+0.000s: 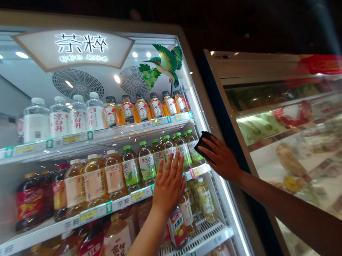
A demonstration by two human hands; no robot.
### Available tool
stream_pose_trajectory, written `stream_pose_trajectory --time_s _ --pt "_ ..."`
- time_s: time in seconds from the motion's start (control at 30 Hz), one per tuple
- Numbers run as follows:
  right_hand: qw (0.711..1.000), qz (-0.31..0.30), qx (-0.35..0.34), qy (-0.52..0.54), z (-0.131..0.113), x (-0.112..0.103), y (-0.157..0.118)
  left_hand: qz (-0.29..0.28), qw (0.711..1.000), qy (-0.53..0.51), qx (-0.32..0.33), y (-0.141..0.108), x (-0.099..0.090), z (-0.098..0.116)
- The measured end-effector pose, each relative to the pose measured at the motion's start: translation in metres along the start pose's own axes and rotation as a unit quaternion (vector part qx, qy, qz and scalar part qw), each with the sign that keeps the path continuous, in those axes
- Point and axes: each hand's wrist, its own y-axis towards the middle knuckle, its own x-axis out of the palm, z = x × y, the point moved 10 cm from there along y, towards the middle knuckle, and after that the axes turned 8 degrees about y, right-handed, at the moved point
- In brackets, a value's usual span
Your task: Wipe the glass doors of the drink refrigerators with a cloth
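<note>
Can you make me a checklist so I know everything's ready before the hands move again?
1. Left hand empty, fingers spread: ok.
2. Black pad under the right hand's fingers: ok.
3. Left palm touching the glass door: cannot tell from this angle.
4. Green tea bottles upright: ok.
5. Lower shelf filled all along: not ok, bare wire rack shows.
6. Door shut tight: cannot tell.

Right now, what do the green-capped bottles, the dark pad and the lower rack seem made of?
Green-capped bottles: probably clear, glossy plastic; the drink shows through. Dark pad in the right hand: matte, maybe cloth or foam, with no shine. Lower rack: likely white-coated metal, from its thin bars.
</note>
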Motion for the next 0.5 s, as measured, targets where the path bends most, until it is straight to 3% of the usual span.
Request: stream_pose_trajectory --time_s 0.13,0.23,0.37,0.43,0.5 --pt "0.994 0.050 0.097 -0.015 0.029 -0.006 0.034 -0.002 1.000 0.009 -0.008 -0.001 0.001 -0.001" --pt "0.994 0.050 0.094 -0.020 0.013 0.001 0.050 -0.009 1.000 0.009 -0.009 -0.001 0.002 -0.002" --pt "1.000 -0.019 -0.012 -0.008 -0.022 0.010 0.019 -0.016 1.000 0.008 -0.010 -0.001 0.002 -0.002" --pt "0.999 -0.037 -0.033 0.002 -0.019 0.007 0.007 -0.017 1.000 0.012 -0.011 -0.001 0.001 -0.002" --pt "1.000 -0.023 0.001 0.004 -0.003 0.003 0.014 -0.016 1.000 0.020 -0.012 -0.001 0.001 -0.001"
